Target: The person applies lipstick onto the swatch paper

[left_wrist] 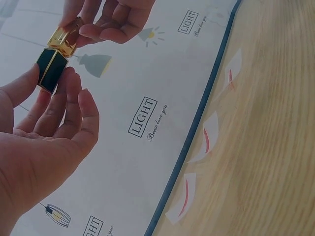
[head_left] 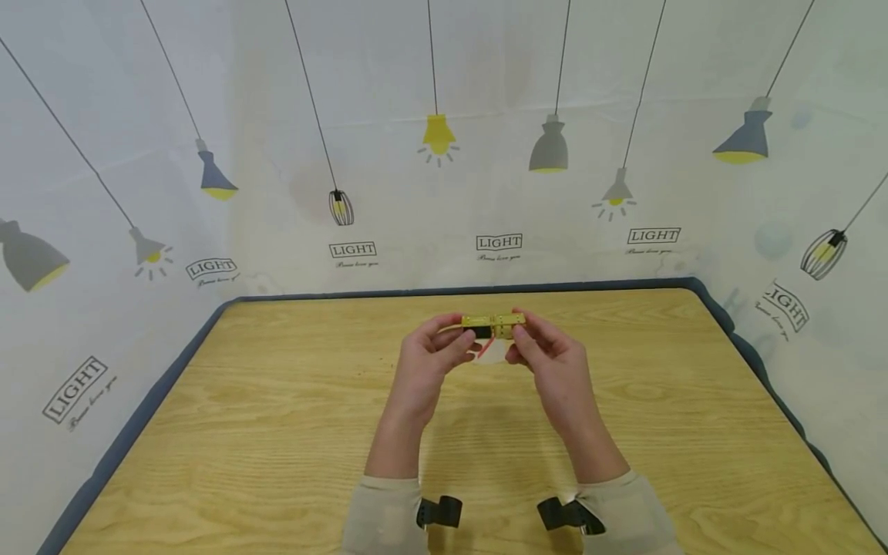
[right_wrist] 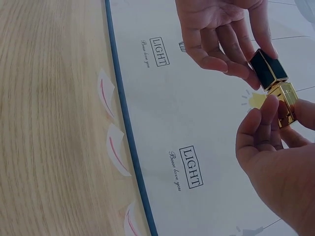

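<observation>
A lipstick (head_left: pixel 479 332) with a black and gold case is held level between both hands, above the far part of the table. The left hand (head_left: pixel 426 362) pinches its black, gold-edged part (left_wrist: pixel 51 70) between thumb and fingers. On the other end, the right hand (head_left: pixel 560 362) grips the gold part (right_wrist: pixel 287 96), whose far side is hidden by fingers. Both parts sit end to end in one line, with a narrow waist where they meet. Whether they are fully joined, I cannot tell.
White paper slips with red strokes, one nearest (left_wrist: pixel 184 196), one in the middle (left_wrist: pixel 206 140) and one farther (left_wrist: pixel 234 71), lie along the far edge of the wooden table (head_left: pixel 277 432). A blue border (head_left: pixel 458 290) rims the table, against a lamp-printed backdrop (head_left: pixel 388 77).
</observation>
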Motion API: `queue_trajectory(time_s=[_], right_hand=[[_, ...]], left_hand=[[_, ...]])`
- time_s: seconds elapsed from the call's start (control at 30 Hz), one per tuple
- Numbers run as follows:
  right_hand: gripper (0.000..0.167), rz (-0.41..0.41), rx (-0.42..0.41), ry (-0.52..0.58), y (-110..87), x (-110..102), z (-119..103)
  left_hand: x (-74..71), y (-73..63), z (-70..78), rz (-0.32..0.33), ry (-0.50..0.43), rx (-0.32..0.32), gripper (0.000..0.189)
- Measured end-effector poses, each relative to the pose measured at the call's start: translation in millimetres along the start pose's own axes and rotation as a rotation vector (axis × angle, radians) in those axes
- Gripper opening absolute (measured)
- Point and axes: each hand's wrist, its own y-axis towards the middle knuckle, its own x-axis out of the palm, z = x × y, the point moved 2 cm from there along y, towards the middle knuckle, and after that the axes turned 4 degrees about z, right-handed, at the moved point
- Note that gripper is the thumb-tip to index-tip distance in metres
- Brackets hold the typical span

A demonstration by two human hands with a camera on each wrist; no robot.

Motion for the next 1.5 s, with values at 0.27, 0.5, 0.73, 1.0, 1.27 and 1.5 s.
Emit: queue_trajectory(time_s=[0.27, 0.5, 0.73, 1.0, 1.27, 1.5], right_hand=[[0.039, -0.001, 0.006, 0.004, 0.2, 0.6, -0.4], [0.039, 0.009, 0.015, 0.011, 1.3, 0.3, -0.1], [0.039, 0.017, 0.011, 0.010, 1.7, -0.9, 0.7], [0.042, -0.017, 0.000, 0.017, 1.5, -3.0, 2.3], [0.045, -0.049, 0.023, 0.087, 1.6, -2.1, 2.0], [0.045, -0.085, 0.026, 0.171, 2.2, -2.1, 5.0]], left_hand=[[1.3, 0.9, 0.4, -0.004, 0.016, -0.018, 0.036], [0.7, 1.9, 1.7, -0.030, 0.040, -0.015, 0.038], [-0.8, 2.2, 0.0, -0.083, 0.023, -0.014, 0.038], [-0.9, 2.3, -0.8, -0.048, 0.000, -0.040, 0.037], [-1.1, 1.8, 0.4, -0.058, -0.025, -0.039, 0.041], [-1.6, 1.4, -1.3, -0.062, -0.056, -0.037, 0.039]])
